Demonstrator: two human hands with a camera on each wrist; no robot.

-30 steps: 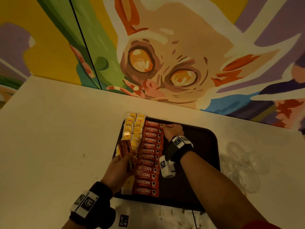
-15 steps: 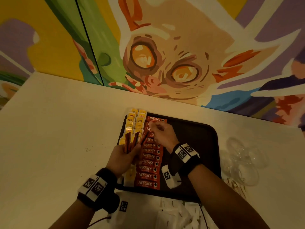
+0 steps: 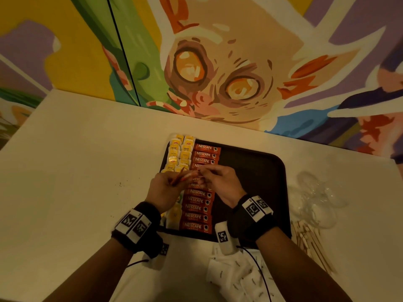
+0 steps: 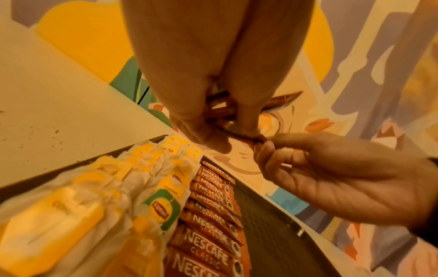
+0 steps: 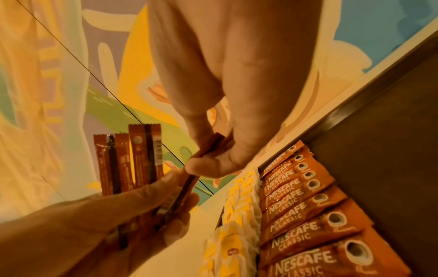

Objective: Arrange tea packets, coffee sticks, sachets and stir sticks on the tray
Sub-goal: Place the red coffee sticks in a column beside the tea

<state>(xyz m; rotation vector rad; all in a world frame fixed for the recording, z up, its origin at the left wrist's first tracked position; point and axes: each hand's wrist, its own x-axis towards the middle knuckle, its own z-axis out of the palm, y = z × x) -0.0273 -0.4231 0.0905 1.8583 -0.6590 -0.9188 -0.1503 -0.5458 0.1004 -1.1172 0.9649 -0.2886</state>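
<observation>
A dark tray (image 3: 257, 171) lies on the table. Yellow tea packets (image 3: 181, 153) fill its left edge and a column of red Nescafe coffee sticks (image 3: 199, 205) runs beside them. Above that column my left hand (image 3: 165, 188) grips a small bunch of brown coffee sticks (image 5: 140, 159). My right hand (image 3: 216, 182) pinches the end of one stick (image 5: 203, 151) of that bunch between thumb and fingers. In the left wrist view the right hand (image 4: 331, 178) pinches the stick's tip (image 4: 257, 139) just below the left fingers (image 4: 189, 123).
White sachets (image 3: 237, 273) lie in a heap at the table's near edge. Wooden stir sticks (image 3: 309, 243) lie right of the tray, beside crumpled clear plastic (image 3: 318, 199). A painted wall stands behind the table. The tray's right half (image 5: 379, 150) is bare.
My right hand left the top coffee stick on the tray and came back to the bunch in my left hand. It now pinches one stick of that bunch.
</observation>
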